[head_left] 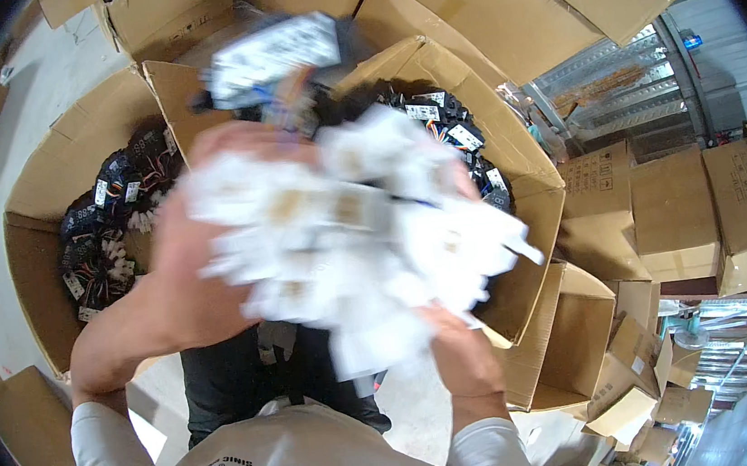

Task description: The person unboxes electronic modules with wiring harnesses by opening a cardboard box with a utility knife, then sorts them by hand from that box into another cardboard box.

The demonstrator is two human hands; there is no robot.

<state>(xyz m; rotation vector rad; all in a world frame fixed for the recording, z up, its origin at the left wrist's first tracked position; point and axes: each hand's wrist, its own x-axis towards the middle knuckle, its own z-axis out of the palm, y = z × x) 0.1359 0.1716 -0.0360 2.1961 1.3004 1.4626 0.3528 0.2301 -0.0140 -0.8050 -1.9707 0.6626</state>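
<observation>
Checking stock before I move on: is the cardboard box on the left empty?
No, the left cardboard box holds a heap of small black parts with coloured wires.

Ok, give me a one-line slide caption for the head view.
Both hands, left hand and right hand, lift a blurred bundle of white connectors above open cardboard boxes of wired black modules.

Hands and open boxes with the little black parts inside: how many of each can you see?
Hands: 2, the left hand and the right hand, both gripping a blurred bunch of white connectors.
Open cardboard boxes of black wired parts: 2, the left box and the right box.
Total: 4
</observation>
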